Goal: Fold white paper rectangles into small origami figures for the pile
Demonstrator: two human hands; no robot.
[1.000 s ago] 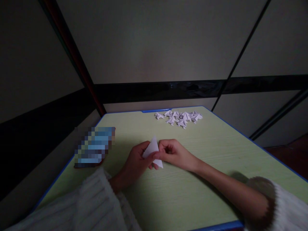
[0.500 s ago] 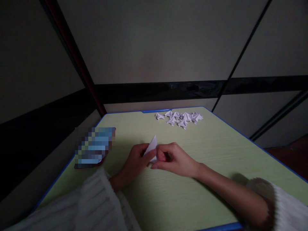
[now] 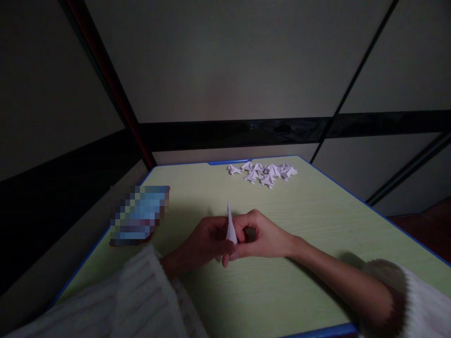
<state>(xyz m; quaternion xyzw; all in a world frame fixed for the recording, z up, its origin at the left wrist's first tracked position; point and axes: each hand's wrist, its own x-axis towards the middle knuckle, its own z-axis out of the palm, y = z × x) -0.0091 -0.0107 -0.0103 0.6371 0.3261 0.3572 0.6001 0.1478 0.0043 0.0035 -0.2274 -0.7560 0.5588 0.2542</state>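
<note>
Between my two hands, over the middle of the table, a piece of folded white paper point(image 3: 230, 231) stands nearly edge-on with its narrow tip pointing up. My left hand point(image 3: 206, 241) grips it from the left, the thumb across its lower part. From the right, my right hand point(image 3: 259, 235) pinches its lower edge with thumb and curled forefinger. Fingertips of both hands meet at the base of the paper, which they partly cover. Beyond the hands, several folded white paper figures point(image 3: 269, 173) lie in a cluster near the far edge.
The pale green table point(image 3: 317, 216) has a blue rim. At its left side lies a flat object with a dark red edge and a blurred-out surface point(image 3: 144, 213). Behind the table rise grey panels point(image 3: 229, 61) with a black band point(image 3: 229, 134).
The folded paper has turned from showing its broad face to standing nearly edge-on. My left hand has shifted slightly right, closer to my right hand. The paper figures have not moved.
</note>
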